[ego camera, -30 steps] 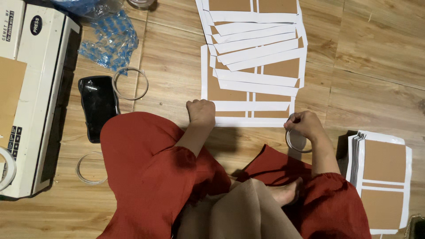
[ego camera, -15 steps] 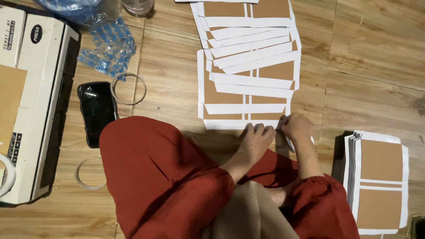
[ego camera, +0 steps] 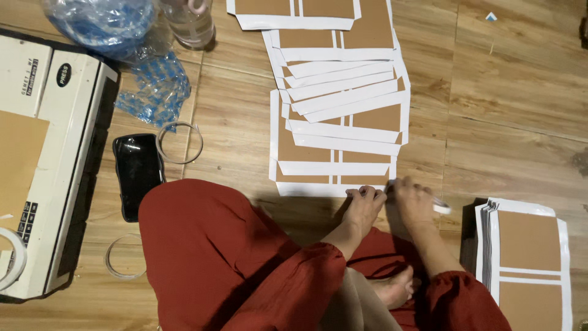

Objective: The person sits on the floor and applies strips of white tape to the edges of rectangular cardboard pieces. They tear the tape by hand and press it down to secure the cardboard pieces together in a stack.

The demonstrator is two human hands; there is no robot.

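I sit on a wooden floor in red clothes. A row of overlapping brown envelopes with white borders [ego camera: 334, 132] stretches away from me. My left hand [ego camera: 364, 207] rests with bent fingertips on the lower right edge of the nearest envelope [ego camera: 331, 184]. Right beside it, my right hand [ego camera: 413, 202] grips a small white tape roll [ego camera: 442, 208] at that envelope's right corner. The two hands almost touch.
A stack of the same envelopes [ego camera: 527, 257] lies at my right. On the left are a white laminating machine [ego camera: 55, 159], a black phone [ego camera: 138, 171], two clear tape rings [ego camera: 179, 142] [ego camera: 122, 257], a blue plastic bag [ego camera: 110, 24] and a bottle [ego camera: 193, 21].
My left hand has slid from the envelope's left end along its lower edge to the right end, next to my right hand. The right hand kept the tape roll and barely moved.
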